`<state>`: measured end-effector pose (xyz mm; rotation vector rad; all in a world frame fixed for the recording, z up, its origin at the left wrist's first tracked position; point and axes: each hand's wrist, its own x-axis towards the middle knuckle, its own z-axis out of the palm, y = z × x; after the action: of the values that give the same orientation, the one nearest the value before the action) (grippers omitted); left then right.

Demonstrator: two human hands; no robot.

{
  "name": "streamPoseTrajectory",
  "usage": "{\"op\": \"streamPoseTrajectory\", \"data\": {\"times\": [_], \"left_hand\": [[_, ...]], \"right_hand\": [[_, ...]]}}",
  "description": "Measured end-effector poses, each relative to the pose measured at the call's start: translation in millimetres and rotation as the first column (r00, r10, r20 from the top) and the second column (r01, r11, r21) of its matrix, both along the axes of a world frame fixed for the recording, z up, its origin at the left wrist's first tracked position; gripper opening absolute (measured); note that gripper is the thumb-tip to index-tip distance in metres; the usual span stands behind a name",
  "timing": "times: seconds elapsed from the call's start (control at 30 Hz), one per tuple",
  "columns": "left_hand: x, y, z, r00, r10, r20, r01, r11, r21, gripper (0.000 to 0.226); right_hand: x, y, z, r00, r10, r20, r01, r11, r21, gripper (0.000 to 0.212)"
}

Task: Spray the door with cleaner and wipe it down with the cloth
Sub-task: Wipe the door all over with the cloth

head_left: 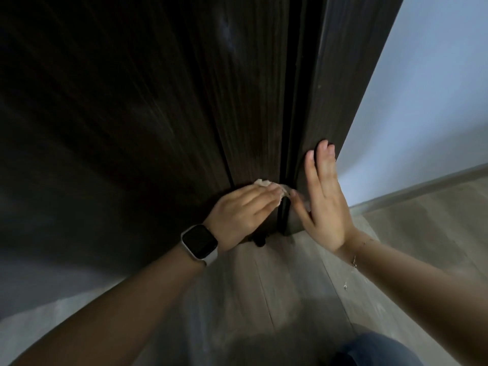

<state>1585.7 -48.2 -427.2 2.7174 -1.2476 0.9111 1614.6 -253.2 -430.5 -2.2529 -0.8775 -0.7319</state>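
- Low at frame centre, the left hand [239, 211] presses a small cloth [266, 186] flat against the door [148, 107], fingers straight over it.
- Soft and light, the cloth likely bunches; a palm-flat hold suits it.
- The right hand [323, 196] lies open against the frame [340, 75], fingers straight.
- Room is tight: floor [298, 286] just below, dark gap between door and frame.
- No cleaner is in view.

Cloth [266, 190] mostly hidden under the left hand [243, 212], only a pale blurred scrap showing, door [158, 101] cut off at top and left edges, small dark object [260, 240] at door's foot unidentifiable
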Motion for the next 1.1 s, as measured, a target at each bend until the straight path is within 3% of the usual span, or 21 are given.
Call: {"op": "streamPoseTrajectory", "data": {"times": [0.13,0.3,0.47,0.57,0.73,0.87,1.0,1.07,1.1], "left_hand": [[8.8,-10.0,-54.7,1.0,-0.023,-0.008,0.024,0.998,0.05,0.026],[-5.3,6.1,-114.8,0.98,0.028,-0.198,0.024,0.967,0.254,0.031],[-30.5,50.4,-106.4,0.949,0.112,-0.295,0.015,0.918,0.395,0.037],[-39.7,66.5,-93.1,0.956,0.116,-0.27,0.01,0.904,0.426,0.036],[-40.8,65.6,-16.3,0.997,0.051,-0.057,-0.03,0.946,0.323,0.042],[-37.8,52.3,91.2,0.996,0.057,0.071,-0.059,0.998,0.031,0.03],[-24.0,54.0,181.4,0.98,0.146,0.136,-0.116,0.971,-0.21,0.022],[-22.7,56.2,187.2,0.982,0.09,0.166,-0.062,0.984,-0.167,0.022],[-22.7,59.2,181.0,0.984,0.043,0.173,-0.032,0.997,-0.066,0.023]], "right_hand": [[1.4,-11.1,1.7,1.0,0.023,-0.005,-0.024,0.998,-0.061,0.081],[4.9,-10.5,-2.7,0.999,0.034,0.029,-0.031,0.996,-0.082,0.082],[-2.5,0.7,-3.2,1.0,-0.014,0.02,0.015,0.999,-0.035,0.088],[-6.8,3.0,1.3,1.0,-0.02,0.006,0.02,0.999,-0.046,0.088],[-9.8,-6.1,13.0,1.0,-0.024,0.009,0.025,0.996,-0.085,0.079],[-3.3,-13.3,48.6,0.993,0.015,0.116,0.001,0.99,-0.141,0.076],[7.1,4.0,129.1,0.98,-0.003,0.197,0.007,1.0,-0.019,0.066],[7.1,12.1,160.1,0.972,0.004,0.233,-0.005,1.0,0.006,0.063],[5.3,14.8,170.8,0.969,0.01,0.249,-0.011,1.0,0.002,0.062]]}}
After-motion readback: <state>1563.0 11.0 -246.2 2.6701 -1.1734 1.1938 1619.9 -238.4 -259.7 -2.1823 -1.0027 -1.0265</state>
